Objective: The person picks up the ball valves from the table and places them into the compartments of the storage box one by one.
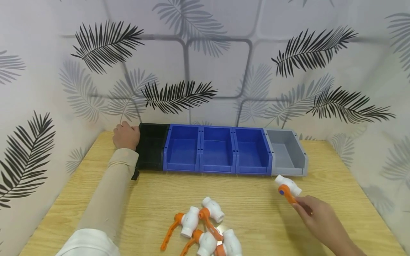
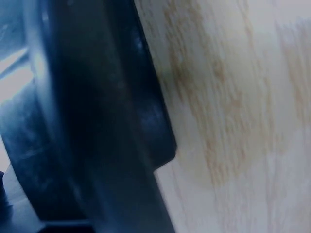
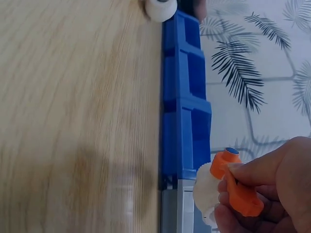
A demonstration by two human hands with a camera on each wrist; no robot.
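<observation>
My right hand pinches the orange lever handle of a white plastic ball valve between thumb and fingers. It holds the valve off the table, just in front of the grey bin. The right wrist view shows the thumb on the orange handle, with the white body partly hidden. At the far left, my left hand has curled fingers at the left rim of the black bin; its fingertips are hidden. The dark side of that bin fills much of the left wrist view.
Three blue bins stand in a row between the black and grey ones, against a leaf-patterned backdrop. Several more white ball valves with orange handles lie in a pile on the wooden table, near its front middle.
</observation>
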